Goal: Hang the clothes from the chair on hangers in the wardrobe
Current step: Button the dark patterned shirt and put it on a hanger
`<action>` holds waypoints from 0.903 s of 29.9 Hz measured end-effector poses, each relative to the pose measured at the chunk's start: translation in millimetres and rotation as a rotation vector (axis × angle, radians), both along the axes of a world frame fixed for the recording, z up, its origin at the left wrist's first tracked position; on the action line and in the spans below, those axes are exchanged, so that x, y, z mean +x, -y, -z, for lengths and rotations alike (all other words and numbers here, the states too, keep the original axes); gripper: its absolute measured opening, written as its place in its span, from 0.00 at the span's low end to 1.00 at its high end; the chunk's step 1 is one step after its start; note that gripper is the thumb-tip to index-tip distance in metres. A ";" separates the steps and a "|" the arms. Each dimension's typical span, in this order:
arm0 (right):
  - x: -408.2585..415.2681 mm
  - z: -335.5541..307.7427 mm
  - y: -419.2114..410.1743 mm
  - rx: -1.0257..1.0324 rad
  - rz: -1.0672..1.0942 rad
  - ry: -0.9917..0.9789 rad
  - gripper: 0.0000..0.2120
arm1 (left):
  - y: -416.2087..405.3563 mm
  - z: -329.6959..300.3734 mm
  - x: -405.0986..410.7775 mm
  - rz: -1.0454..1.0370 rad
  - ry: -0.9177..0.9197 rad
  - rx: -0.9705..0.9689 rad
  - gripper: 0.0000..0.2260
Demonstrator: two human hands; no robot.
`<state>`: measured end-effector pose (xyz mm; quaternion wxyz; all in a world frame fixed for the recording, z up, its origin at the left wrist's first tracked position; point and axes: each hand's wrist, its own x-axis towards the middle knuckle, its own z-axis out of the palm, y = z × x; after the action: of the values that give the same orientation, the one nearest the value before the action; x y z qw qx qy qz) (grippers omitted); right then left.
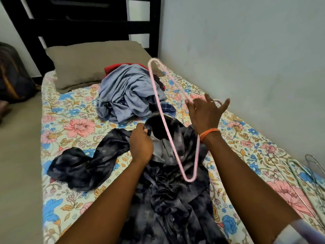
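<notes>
A dark tie-dye shirt (168, 196) lies spread on the bed, collar away from me. My left hand (141, 145) grips its collar at the left side. My right hand (205, 113) is raised above the shirt and holds a pink hanger (162, 117) by its neck, fingers spread, with the hook tip showing between them. The hanger is tilted, its lower corner hanging over the shirt's chest. How the fingers clasp it is hidden behind the hand. A pile of grey-blue clothes (130, 95) with something red under it sits farther up the bed.
The bed has a floral sheet (70, 127) and a brown pillow (91, 64) by the black headboard (91, 20). The wall (246, 59) runs along the right side. Several metal hangers (304, 175) lie at the right edge. A dark bag (12, 74) stands at the left.
</notes>
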<state>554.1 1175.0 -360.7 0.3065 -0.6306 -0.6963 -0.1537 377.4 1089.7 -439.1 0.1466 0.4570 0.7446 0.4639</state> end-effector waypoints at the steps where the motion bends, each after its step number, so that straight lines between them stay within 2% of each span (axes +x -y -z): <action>1: -5.6 -11.4 -1.9 0.049 -0.005 0.002 0.23 | 3.1 -7.9 0.3 0.028 -0.014 0.031 0.08; 4: -18.8 -38.2 -11.2 0.195 -0.007 -0.038 0.26 | 10.8 -34.0 -0.6 0.152 -0.074 0.057 0.12; 7: -23.6 -64.3 -10.6 0.208 0.048 -0.129 0.27 | 19.6 -63.1 -11.0 0.245 -0.112 -0.014 0.09; 12: -25.8 -90.7 -1.0 0.232 0.108 -0.354 0.27 | 34.4 -104.7 -25.2 0.285 -0.128 -0.072 0.09; 16: -33.4 -93.4 14.8 0.246 0.042 -0.448 0.25 | 45.0 -125.2 -33.6 0.278 -0.147 -0.076 0.09; 18: -39.7 -90.8 22.2 0.226 -0.010 -0.388 0.24 | 49.9 -133.1 -36.5 0.230 -0.062 -0.016 0.09; 23: -49.9 -54.9 45.6 0.238 -0.197 0.033 0.22 | 44.3 -169.3 -49.6 -0.033 0.206 0.192 0.10; 25: -45.6 -49.3 53.2 0.314 -0.259 0.078 0.20 | 43.3 -190.2 -57.1 -0.069 0.208 0.237 0.13; 27: -42.0 -48.8 61.3 0.410 -0.292 0.123 0.21 | 47.6 -205.0 -64.5 -0.090 0.097 0.192 0.14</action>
<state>512.1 1113.7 -311.9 0.4040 -0.4377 -0.7514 -0.2839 313.0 1042.1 -234.2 0.1169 0.4121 0.7086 0.5608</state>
